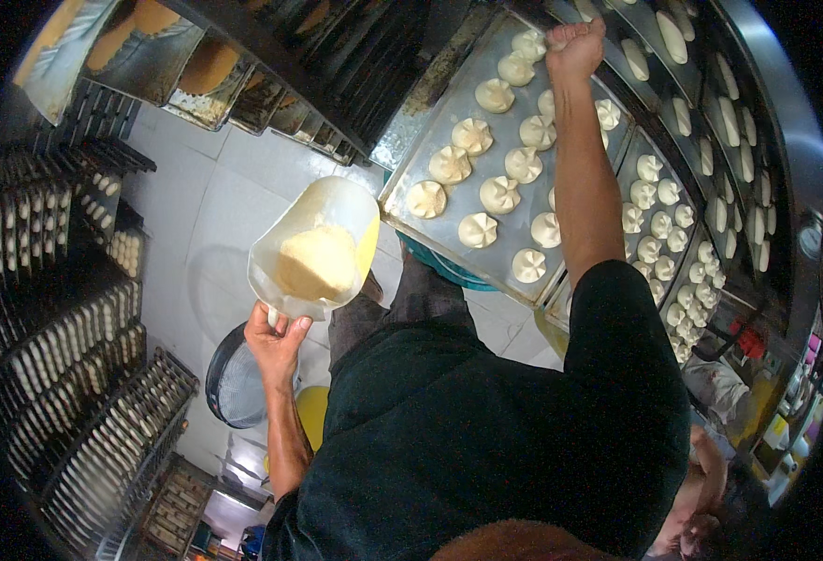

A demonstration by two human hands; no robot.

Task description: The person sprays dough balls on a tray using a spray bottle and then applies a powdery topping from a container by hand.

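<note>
My left hand grips the handle of a translucent plastic scoop holding pale yellow granular powder. My right hand is closed at the top of a metal tray, over or beside the dough buns; I cannot make out what, if anything, its fingers hold. The buns are round with creased, star-like tops, and some carry a yellowish dusting. A second tray of smaller buns lies to the right, partly behind my arm.
Racks of dough-laden trays stand at the left and right; another rack with pans is at the upper left. A round sieve and a yellow container are low beside me. A person is at the lower right.
</note>
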